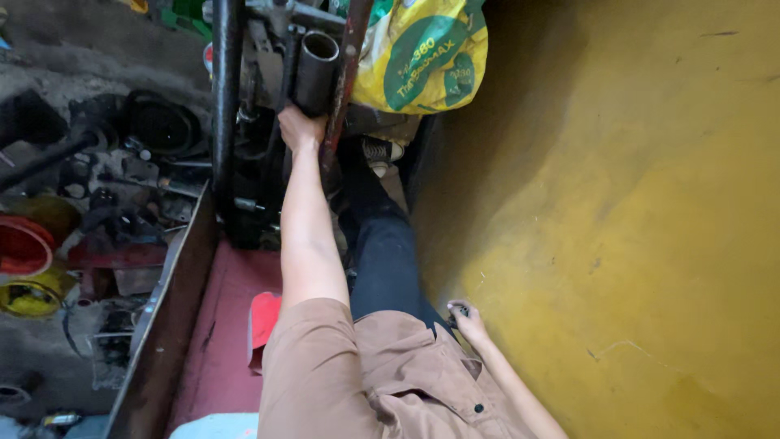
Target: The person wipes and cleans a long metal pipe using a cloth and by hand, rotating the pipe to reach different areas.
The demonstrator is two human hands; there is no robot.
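Observation:
My left hand reaches far forward and grips the lower end of a short, dark steel pipe that stands tilted among black metal frame bars. My left arm is bare below a tan sleeve. My right hand is low at my side against the yellow wall, its fingers curled around a small dark object that is mostly hidden. My leg in black trousers stretches forward between the two hands.
A yellow and green sack sits above the pipe. A rusty steel beam edges a dark red surface bearing a red cloth. Dark machine parts and red and yellow tubs crowd the left floor.

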